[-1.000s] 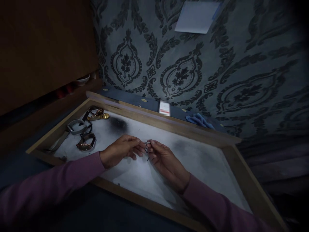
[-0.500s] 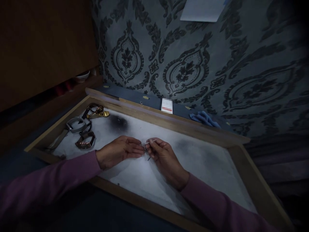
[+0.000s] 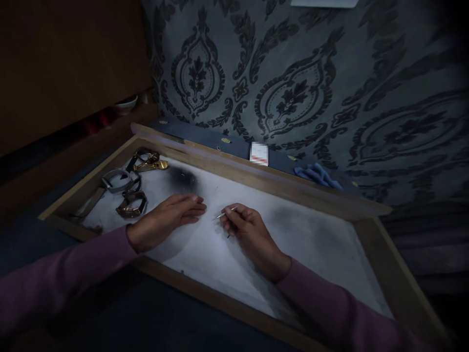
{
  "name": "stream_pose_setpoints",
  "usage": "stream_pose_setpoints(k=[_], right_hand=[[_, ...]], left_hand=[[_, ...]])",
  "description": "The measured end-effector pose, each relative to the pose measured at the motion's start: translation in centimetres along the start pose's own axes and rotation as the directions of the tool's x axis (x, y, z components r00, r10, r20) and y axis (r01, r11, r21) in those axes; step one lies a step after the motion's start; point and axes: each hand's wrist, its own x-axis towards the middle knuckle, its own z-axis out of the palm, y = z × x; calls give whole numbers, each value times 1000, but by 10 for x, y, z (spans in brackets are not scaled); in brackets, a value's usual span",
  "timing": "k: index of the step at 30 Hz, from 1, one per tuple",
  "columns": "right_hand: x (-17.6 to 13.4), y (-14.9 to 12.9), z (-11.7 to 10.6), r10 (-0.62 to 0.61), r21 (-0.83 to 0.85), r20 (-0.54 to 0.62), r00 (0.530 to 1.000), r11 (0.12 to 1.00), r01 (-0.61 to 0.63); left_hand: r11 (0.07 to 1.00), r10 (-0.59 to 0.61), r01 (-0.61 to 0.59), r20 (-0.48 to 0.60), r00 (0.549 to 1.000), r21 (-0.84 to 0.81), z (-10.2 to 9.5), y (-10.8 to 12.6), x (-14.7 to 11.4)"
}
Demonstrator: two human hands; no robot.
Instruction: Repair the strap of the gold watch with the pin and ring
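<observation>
My right hand (image 3: 249, 230) pinches a thin, pointed metal tool (image 3: 222, 214) between thumb and fingers; its exact kind is too small to tell. A small dark tip (image 3: 228, 236) shows beneath that hand, and I cannot make out what it belongs to. My left hand (image 3: 170, 217) is open and holds nothing, its fingers stretched toward the tool but apart from it. Both hands hover over a shallow wooden tray (image 3: 227, 161) with a white bottom. Left of my left hand lie a rose-gold watch (image 3: 128, 211), a grey strap band (image 3: 119, 179) and a gold-coloured watch piece (image 3: 159, 165).
Behind the tray's far edge stand a small white packet (image 3: 259, 154) and a crumpled blue cloth (image 3: 318, 175). Patterned wallpaper (image 3: 293, 98) rises behind them. A brown wooden cabinet (image 3: 69, 58) overhangs the left side, with a white bowl (image 3: 126, 105) under it.
My left hand has drawn back to the left, away from the tool's tip. My right hand keeps its pinch in nearly the same place. The view has tilted slightly down.
</observation>
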Motion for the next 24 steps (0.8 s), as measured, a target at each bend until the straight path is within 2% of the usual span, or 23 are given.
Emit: stream_pose_setpoints(k=[3, 9, 14, 24], right_hand=[[1, 0, 2, 1, -30, 4, 1000, 1000, -1], [1, -1, 6, -14, -87, -4, 1000, 996, 14], [1, 1, 7, -66, -129, -7, 998, 990, 65], [1, 9, 7, -116, -197, 19, 993, 973, 118]], left_hand=[[998, 9, -8, -10, 1000, 61, -6, 2, -3], [978, -65, 62, 11, 998, 198, -8, -2, -2], [977, -135, 116, 103, 985, 177, -10, -5, -2], [980, -172, 163, 81, 982, 111, -8, -2, -3]])
